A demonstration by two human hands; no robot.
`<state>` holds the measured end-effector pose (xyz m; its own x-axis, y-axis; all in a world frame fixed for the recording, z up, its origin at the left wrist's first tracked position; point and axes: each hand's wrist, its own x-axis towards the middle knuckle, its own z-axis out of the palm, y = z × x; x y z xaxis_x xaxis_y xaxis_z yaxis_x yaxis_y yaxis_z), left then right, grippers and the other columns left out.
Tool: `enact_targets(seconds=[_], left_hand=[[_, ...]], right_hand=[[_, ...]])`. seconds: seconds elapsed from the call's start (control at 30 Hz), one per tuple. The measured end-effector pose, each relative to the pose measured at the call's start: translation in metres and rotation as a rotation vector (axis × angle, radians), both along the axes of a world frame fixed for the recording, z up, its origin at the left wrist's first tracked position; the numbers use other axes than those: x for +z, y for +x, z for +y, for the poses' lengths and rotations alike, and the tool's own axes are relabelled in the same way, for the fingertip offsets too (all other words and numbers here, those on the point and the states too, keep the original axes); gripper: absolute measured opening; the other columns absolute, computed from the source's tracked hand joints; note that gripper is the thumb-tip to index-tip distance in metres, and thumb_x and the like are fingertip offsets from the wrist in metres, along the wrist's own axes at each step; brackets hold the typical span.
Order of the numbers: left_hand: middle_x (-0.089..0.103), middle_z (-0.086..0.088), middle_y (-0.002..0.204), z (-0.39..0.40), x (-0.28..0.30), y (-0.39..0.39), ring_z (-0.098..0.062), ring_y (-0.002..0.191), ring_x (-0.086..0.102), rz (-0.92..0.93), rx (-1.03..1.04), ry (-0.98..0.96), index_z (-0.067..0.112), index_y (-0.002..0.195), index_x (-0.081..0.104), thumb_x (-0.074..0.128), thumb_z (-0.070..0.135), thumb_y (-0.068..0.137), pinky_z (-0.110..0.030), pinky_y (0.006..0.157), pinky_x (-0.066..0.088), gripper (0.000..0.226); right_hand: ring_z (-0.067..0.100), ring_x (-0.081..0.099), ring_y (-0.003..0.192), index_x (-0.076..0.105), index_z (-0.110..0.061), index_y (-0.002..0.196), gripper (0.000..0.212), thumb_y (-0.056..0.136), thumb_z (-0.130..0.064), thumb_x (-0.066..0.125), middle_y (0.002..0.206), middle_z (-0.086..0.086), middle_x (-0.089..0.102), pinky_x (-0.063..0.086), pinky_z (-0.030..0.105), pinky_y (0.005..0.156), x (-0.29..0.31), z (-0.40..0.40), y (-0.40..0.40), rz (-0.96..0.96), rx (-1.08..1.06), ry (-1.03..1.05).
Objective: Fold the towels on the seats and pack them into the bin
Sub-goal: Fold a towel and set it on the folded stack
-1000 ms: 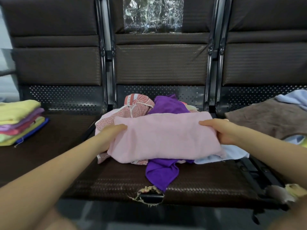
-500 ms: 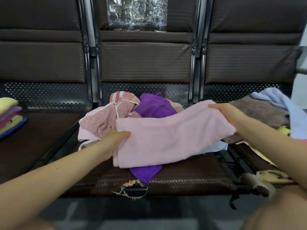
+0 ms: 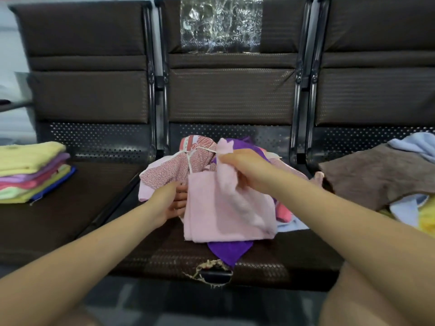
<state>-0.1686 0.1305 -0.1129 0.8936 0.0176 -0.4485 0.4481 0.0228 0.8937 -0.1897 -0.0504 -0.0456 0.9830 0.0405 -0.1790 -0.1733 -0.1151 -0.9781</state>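
Folding the soft pale-pink terry towel [image 3: 226, 208] in half on the middle seat [image 3: 146, 255].

Nearest me, past the seat's torn front edge [image 3: 208, 271], my left hand [image 3: 170, 201] grips the towel's left edge while my right hand [image 3: 244, 170], pinching the far end, has swung it across from the towel's right side, so the fold is closing. Under the towel lies a purple cloth [image 3: 228, 251], and behind it the unfolded heap crowds my flattening space. Left of the towel sits the folded stack [image 3: 30, 170]; right of it, a brown towel [image 3: 376, 175]. No bin shows.
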Motion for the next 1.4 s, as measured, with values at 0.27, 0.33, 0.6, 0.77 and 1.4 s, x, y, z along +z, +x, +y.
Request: enact_targets(seconds=[0.27, 0.33, 0.6, 0.77, 1.4], left_hand=[[0.054, -0.008, 0.063, -0.005, -0.004, 0.006, -0.018, 0.047, 0.046, -0.175, -0.107, 0.243, 0.007, 0.07, 0.058, 0.054, 0.016, 0.092, -0.02, 0.041, 0.041, 0.024], [0.051, -0.007, 0.065, -0.011, -0.005, 0.006, -0.017, 0.05, 0.046, -0.176, -0.177, 0.288, 0.01, 0.071, 0.054, 0.057, 0.021, 0.093, -0.02, 0.041, 0.042, 0.025], [0.055, -0.008, 0.071, -0.007, -0.026, 0.016, -0.025, 0.073, 0.057, -0.33, -0.163, 0.599, 0.009, 0.083, 0.058, 0.069, 0.04, 0.082, -0.029, 0.057, 0.036, 0.032], [0.069, -0.007, 0.108, -0.004, -0.023, 0.007, -0.02, 0.089, 0.066, -0.067, -0.175, 0.247, 0.011, 0.119, 0.057, 0.069, 0.041, 0.083, -0.029, 0.063, 0.052, 0.049], [0.073, -0.006, 0.103, 0.023, 0.018, 0.002, -0.021, 0.092, 0.07, -0.163, -0.137, -0.455, 0.017, 0.11, 0.069, 0.059, 0.038, 0.091, -0.036, 0.079, 0.051, 0.031]], right_hand=[[0.019, 0.064, 0.065, 0.059, 0.001, 0.118, 0.03, 0.095, -0.019, 0.057, 0.088, 0.01, 0.063, 0.054, 0.025, 0.058, -0.006, -0.014, 0.007, 0.087, 0.164, -0.074], [0.016, 0.059, 0.06, 0.062, -0.001, 0.109, 0.022, 0.094, -0.016, 0.058, 0.084, 0.009, 0.062, 0.05, 0.023, 0.056, -0.008, -0.035, 0.008, 0.07, 0.039, -0.172], [0.02, 0.063, 0.069, 0.062, -0.008, 0.097, 0.024, 0.091, -0.031, 0.063, 0.087, 0.011, 0.065, 0.05, 0.025, 0.057, -0.04, -0.081, -0.001, 0.248, -0.024, -0.345], [0.019, 0.061, 0.086, 0.059, -0.011, 0.113, 0.035, 0.085, -0.03, 0.07, 0.099, 0.004, 0.066, 0.046, 0.031, 0.07, -0.044, -0.063, -0.001, 0.402, 0.036, -0.095], [0.016, 0.07, 0.072, 0.064, -0.009, 0.1, 0.018, 0.094, -0.024, 0.056, 0.076, 0.003, 0.074, 0.054, 0.025, 0.063, 0.014, 0.017, 0.007, 0.016, 0.0, 0.285]])
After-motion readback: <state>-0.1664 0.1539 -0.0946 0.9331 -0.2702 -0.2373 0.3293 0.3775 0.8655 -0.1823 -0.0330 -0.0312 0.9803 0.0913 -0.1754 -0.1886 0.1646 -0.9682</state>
